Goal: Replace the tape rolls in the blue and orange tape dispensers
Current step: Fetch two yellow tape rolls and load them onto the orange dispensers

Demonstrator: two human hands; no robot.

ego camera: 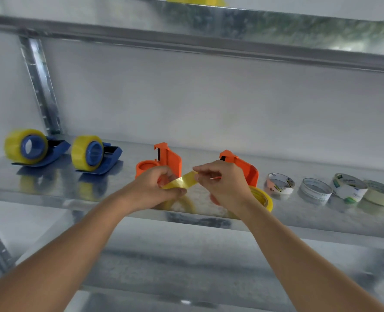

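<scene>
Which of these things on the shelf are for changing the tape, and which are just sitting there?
For the job: blue dispensers, orange dispensers, yellow tape, second yellow roll, both hands.
Just sitting: empty cores, cream roll.

Galvanised metal shelf (51, 190) at chest height. Far left: two blue plastic tape dispensers (59, 149) (112, 154), each loaded with yellowish clear tape roll (18, 146) (79, 153). Centre: two orange plastic dispensers (168, 157) (247, 167), left one's hub bare. Left hand (157, 188) and right hand (222, 188) pinch opposite ends of stretched yellowish tape strip (186, 180). Another yellow roll (263, 199) lies flat behind right wrist. Right: three used cardboard cores (281, 183) (314, 191) (347, 186), cream masking tape roll (381, 192).
</scene>
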